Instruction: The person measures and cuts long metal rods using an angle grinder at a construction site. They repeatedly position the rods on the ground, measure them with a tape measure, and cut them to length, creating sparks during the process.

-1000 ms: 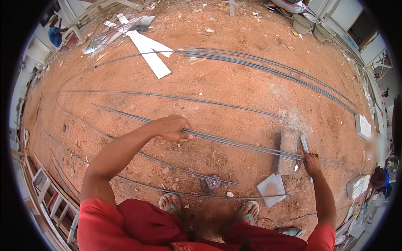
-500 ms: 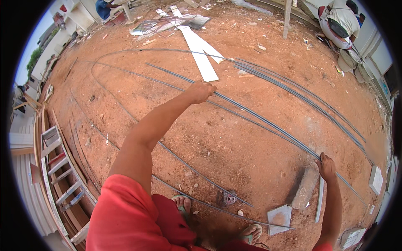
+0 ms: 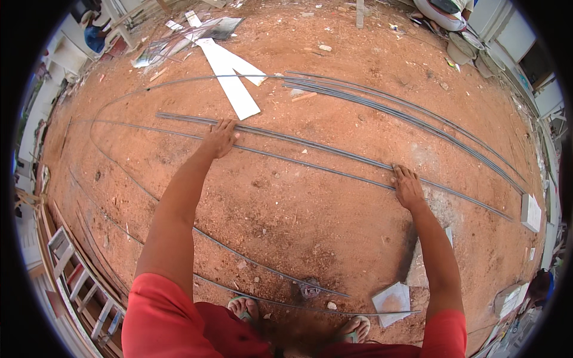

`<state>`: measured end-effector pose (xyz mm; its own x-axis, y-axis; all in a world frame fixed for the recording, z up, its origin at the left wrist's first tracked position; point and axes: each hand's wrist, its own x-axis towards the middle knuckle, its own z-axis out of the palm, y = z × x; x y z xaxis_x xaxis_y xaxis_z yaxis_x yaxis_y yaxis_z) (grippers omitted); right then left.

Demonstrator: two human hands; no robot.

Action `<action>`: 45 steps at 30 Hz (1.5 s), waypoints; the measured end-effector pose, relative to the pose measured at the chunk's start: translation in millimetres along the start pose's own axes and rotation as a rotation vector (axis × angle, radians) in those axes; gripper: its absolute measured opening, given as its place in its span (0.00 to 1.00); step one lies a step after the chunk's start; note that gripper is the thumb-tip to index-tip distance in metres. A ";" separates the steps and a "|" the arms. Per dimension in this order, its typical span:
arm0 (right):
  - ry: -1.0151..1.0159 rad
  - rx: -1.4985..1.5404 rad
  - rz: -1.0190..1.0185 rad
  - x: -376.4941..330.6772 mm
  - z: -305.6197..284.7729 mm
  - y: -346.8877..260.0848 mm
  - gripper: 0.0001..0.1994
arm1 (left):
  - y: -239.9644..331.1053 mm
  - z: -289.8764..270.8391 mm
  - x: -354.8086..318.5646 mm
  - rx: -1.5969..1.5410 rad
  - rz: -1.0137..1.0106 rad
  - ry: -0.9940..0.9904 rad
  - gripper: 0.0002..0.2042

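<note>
A thin bundle of long grey steel rods (image 3: 316, 142) lies across the reddish ground in front of me. My left hand (image 3: 221, 138) is on the bundle near its left end, fingers bent over the rods. Farther right, my right hand (image 3: 408, 187) has its fingers curled over the same bundle. A single rod (image 3: 310, 162) runs just nearer to me, beside both hands. Beyond lies another group of rods (image 3: 388, 109). One long rod (image 3: 94, 143) bends round in a wide loop at the left. The undersides of both hands are hidden.
White flat strips (image 3: 230, 83) lie beyond my left hand. A ladder (image 3: 74, 281) is at the lower left. Near my feet are a square tile (image 3: 393, 303) and a rod (image 3: 268, 282). A white block (image 3: 531, 212) sits far right. Other people crouch at the back left and back right.
The rod bundle is now lower, along the ground, and lies flatter across the view. My right hand has moved left and away from me along it; the view has shifted right.
</note>
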<state>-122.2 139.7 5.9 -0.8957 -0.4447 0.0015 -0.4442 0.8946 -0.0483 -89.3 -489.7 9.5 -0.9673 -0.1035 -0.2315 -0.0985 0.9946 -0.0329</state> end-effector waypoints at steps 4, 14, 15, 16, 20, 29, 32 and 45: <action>0.084 -0.041 0.020 -18.1 20.7 2.9 0.26 | 27.6 31.3 -5.5 -0.138 -0.060 0.094 0.33; 0.185 0.144 0.201 45.7 3.9 -25.2 0.18 | 154.5 56.9 -15.3 -0.337 0.141 0.452 0.32; 0.218 0.162 0.220 55.9 2.9 -28.2 0.18 | 161.9 59.1 -16.5 -0.293 0.146 0.438 0.32; 0.225 0.160 0.195 65.8 3.4 -29.8 0.17 | 164.3 60.8 -17.4 -0.303 0.162 0.434 0.32; 0.194 0.091 0.063 118.1 2.5 -26.3 0.18 | 169.0 56.8 -17.4 -0.187 0.149 0.373 0.32; 0.234 0.107 0.187 246.5 2.2 -32.1 0.22 | 165.6 52.2 -10.2 -0.047 0.147 0.268 0.36; 0.249 0.118 0.223 281.0 11.7 -22.4 0.23 | 168.0 50.6 -8.1 -0.054 0.149 0.251 0.36; 0.076 0.098 0.234 334.1 18.8 -10.7 0.20 | 166.9 36.6 -4.9 -0.140 0.165 0.194 0.36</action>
<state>-416.3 -19.3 -11.8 -0.9744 -0.2185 0.0536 -0.2242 0.9625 -0.1529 -92.5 -323.5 -30.4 -0.9982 0.0499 -0.0318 0.0455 0.9908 0.1272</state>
